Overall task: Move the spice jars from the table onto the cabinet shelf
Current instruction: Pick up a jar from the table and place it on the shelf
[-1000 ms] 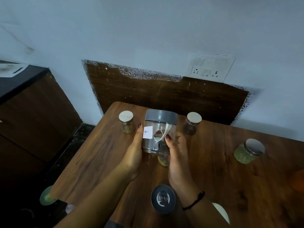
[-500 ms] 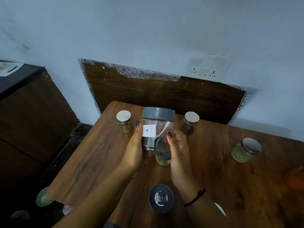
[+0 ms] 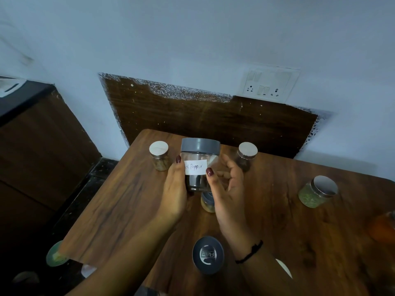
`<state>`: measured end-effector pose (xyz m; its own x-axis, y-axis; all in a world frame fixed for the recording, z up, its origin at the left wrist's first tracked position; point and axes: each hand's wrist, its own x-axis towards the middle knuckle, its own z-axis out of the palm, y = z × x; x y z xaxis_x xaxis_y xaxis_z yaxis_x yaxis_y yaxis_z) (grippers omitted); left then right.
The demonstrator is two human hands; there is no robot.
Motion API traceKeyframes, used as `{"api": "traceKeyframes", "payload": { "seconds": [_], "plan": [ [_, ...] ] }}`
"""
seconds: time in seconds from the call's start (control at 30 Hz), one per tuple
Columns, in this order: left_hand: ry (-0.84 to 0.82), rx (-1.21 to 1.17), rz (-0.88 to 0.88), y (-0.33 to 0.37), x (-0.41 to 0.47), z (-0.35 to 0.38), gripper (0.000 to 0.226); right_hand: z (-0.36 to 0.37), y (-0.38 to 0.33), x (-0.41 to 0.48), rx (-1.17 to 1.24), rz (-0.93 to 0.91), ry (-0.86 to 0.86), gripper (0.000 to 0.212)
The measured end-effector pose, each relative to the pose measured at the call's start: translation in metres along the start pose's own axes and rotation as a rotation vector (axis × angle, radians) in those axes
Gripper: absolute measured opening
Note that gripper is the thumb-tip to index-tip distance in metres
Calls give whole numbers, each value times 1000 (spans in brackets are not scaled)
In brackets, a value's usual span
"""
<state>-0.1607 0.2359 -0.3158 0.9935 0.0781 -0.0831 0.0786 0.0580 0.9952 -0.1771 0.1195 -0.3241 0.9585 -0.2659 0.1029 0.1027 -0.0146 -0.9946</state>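
Pale blue wall (image 3: 192, 39) behind; white switch-and-socket plate (image 3: 270, 84) up and right of the right hand (image 3: 229, 189), dark wood wall panel (image 3: 203, 118) directly above both hands, green round object (image 3: 56, 254) low and well left of the left hand (image 3: 175, 189), white item (image 3: 10, 86) far upper left.

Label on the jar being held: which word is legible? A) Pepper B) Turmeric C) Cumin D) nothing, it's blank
A: the white label on the grey-lidded jar, held up between the left hand and the right hand, shows handwritten "Pepper", with the start of the text hidden by the left thumb.
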Motion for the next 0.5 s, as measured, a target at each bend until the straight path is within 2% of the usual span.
{"api": "traceKeyframes", "payload": {
  "seconds": [0.1,0.17,0.27,0.5],
  "plan": [
    [12,65,20,1,-2,1,23,3,0,-1,58,10,-13,84],
    [6,102,45,5,-5,4,21,4,-1,0,94,9,-15,81],
    [-26,44,46,12,-7,8,22,2,-2,2,134,-11,-9,74],
    [-86,-6,53,19,-7,9,25,-5,-3,4,169,-10,6,82]
  ]
}}
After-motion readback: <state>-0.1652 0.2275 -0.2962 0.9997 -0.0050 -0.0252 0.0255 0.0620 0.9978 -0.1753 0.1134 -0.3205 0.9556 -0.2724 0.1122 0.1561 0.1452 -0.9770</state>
